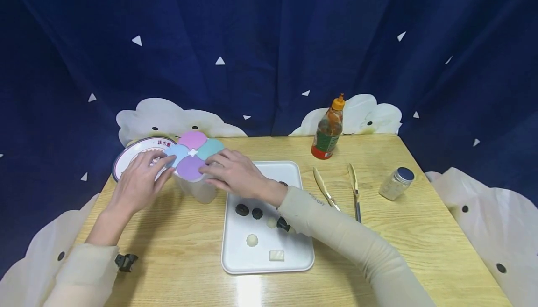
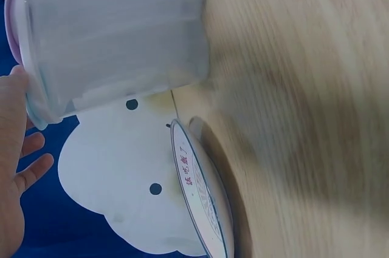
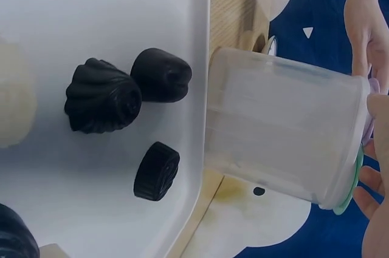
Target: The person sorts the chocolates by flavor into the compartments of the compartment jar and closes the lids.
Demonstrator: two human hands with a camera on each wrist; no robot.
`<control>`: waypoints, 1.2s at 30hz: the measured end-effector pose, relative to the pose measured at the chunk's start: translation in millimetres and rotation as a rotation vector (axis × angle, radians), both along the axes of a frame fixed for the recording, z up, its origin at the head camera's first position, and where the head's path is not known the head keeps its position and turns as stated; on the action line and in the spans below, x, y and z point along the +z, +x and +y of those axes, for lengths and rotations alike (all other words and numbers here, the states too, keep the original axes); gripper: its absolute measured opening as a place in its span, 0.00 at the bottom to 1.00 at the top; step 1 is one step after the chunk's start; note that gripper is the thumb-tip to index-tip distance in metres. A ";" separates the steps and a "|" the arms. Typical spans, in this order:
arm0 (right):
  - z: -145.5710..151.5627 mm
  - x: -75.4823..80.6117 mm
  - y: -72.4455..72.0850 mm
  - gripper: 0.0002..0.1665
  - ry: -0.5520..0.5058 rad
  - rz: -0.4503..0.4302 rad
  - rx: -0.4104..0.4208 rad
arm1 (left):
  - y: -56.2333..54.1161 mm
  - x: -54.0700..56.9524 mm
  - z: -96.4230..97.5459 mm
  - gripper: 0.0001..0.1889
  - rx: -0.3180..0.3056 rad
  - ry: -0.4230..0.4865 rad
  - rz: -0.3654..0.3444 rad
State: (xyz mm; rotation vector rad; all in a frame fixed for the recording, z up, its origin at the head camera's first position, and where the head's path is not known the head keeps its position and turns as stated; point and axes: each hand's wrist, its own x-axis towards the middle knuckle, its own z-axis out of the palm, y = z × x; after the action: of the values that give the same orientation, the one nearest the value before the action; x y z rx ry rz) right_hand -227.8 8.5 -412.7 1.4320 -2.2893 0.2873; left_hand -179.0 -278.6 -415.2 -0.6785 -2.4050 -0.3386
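Note:
A clear plastic canister (image 1: 203, 193) stands upright at the left of the tray, topped by a lid (image 1: 191, 167) with pink, green, purple and blue petals. My left hand (image 1: 136, 183) holds the lid's blue side, its thumb at the edge in the left wrist view. From the other side my right hand (image 1: 238, 174) grips the lid near the green and purple petals. In the right wrist view the right fingers (image 3: 368, 179) curl by the green petal, and the canister (image 3: 282, 127) looks see-through and pale. What it contains is too blurred to tell.
A white tray (image 1: 239, 261) carries several small black and cream moulded pieces. Behind my left hand lies a patterned plate (image 1: 122, 161). Golden-tipped tongs (image 1: 321, 188), a sauce bottle (image 1: 327, 134) and a blue-lidded jar (image 1: 395, 184) are on the right. A dark blue curtain hangs behind.

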 end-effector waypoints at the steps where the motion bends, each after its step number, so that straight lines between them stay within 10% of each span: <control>1: -0.7 0.0 0.3 0.19 0.002 0.007 -0.001 | -0.6 0.7 -0.2 0.19 0.003 -0.002 -0.005; 8: -4.5 0.9 -2.0 0.18 -0.022 0.007 0.007 | -0.5 1.6 -0.8 0.16 -0.020 -0.017 0.007; 15: -10.4 2.4 -8.8 0.19 -0.007 -0.006 0.013 | 4.2 -2.5 1.8 0.35 -0.113 -0.030 0.089; 36: -22.6 10.6 -16.7 0.26 0.120 0.103 -0.015 | -10.3 -3.3 6.8 0.30 -0.183 -0.177 0.240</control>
State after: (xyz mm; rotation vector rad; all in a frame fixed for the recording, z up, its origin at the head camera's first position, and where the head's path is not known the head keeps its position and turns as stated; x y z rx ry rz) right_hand -244.5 -14.1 -402.1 1.4517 -2.2657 0.0705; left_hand -189.3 -271.9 -418.5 -0.9650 -2.1662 -0.1105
